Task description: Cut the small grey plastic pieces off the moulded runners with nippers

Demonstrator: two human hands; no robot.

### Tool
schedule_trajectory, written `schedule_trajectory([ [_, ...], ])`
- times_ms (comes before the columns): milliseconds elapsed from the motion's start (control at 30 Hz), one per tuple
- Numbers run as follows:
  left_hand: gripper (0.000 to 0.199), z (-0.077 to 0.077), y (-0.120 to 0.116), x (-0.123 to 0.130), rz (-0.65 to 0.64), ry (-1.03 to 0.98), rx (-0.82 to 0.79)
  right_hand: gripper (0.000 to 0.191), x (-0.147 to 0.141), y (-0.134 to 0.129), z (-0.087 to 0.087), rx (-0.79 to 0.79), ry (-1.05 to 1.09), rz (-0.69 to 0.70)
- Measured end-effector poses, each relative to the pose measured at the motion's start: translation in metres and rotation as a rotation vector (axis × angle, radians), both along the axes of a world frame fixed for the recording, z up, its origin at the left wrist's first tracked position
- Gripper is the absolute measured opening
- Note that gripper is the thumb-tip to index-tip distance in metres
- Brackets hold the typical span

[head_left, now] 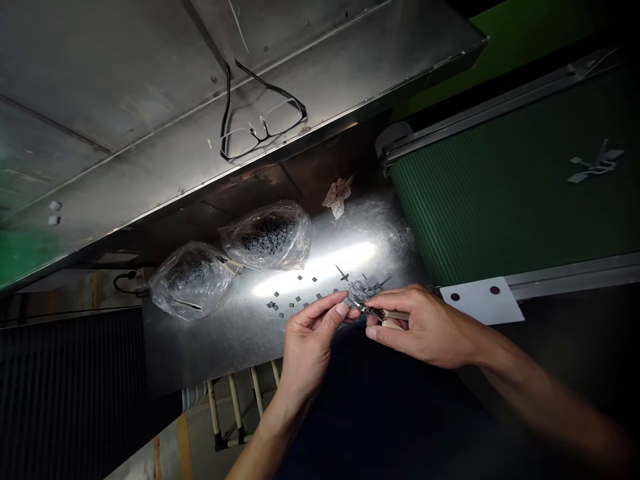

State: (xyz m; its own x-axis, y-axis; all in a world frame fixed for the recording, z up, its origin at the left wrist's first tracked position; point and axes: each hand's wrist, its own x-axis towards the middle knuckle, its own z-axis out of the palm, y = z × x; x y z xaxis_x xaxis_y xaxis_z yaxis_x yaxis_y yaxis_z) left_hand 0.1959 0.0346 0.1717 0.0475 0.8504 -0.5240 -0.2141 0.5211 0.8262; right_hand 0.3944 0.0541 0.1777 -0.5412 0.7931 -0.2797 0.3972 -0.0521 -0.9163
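My right hand (420, 323) is wrapped round pliers (393, 319) with pale handles, their jaws pointing left at a small grey part (353, 304). That part is pinched between the thumb and fingers of my left hand (315, 333); its exact shape is partly hidden. Just beyond my fingers lie several grey branched pieces (370, 283) on the metal table (235, 340). Small dark grey squares (298, 299) are scattered left of my hands. Two clear plastic bags stand farther left, one (270, 237) holding many grey squares and the other (193, 280) holding fewer.
Eyeglasses (263, 133) rest on a raised metal shelf (150, 147) across the back. To the right runs a green conveyor belt (510, 180) carrying a grey branched piece (597, 163). A white plate (483, 303) with two holes and a crumpled tissue (338, 197) are nearby.
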Motion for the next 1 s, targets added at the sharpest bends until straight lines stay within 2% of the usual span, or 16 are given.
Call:
schedule_trajectory([
  [267, 0.02, 0.0062, -0.0001, 0.0024, -0.026, 0.076, 0.042, 0.013, 0.002, 0.0003, 0.0013, -0.014, -0.009, 0.031],
  [733, 0.023, 0.0052, -0.0042, 0.0053, 0.002, 0.119, 0.049, 0.018, 0.0019, 0.0045, 0.0005, -0.018, 0.023, 0.054],
  [1000, 0.031, -0.0032, -0.0074, 0.003, 0.073, 0.083, 0.006, 0.017, -0.0016, 0.0096, -0.004, -0.069, 0.034, 0.08],
])
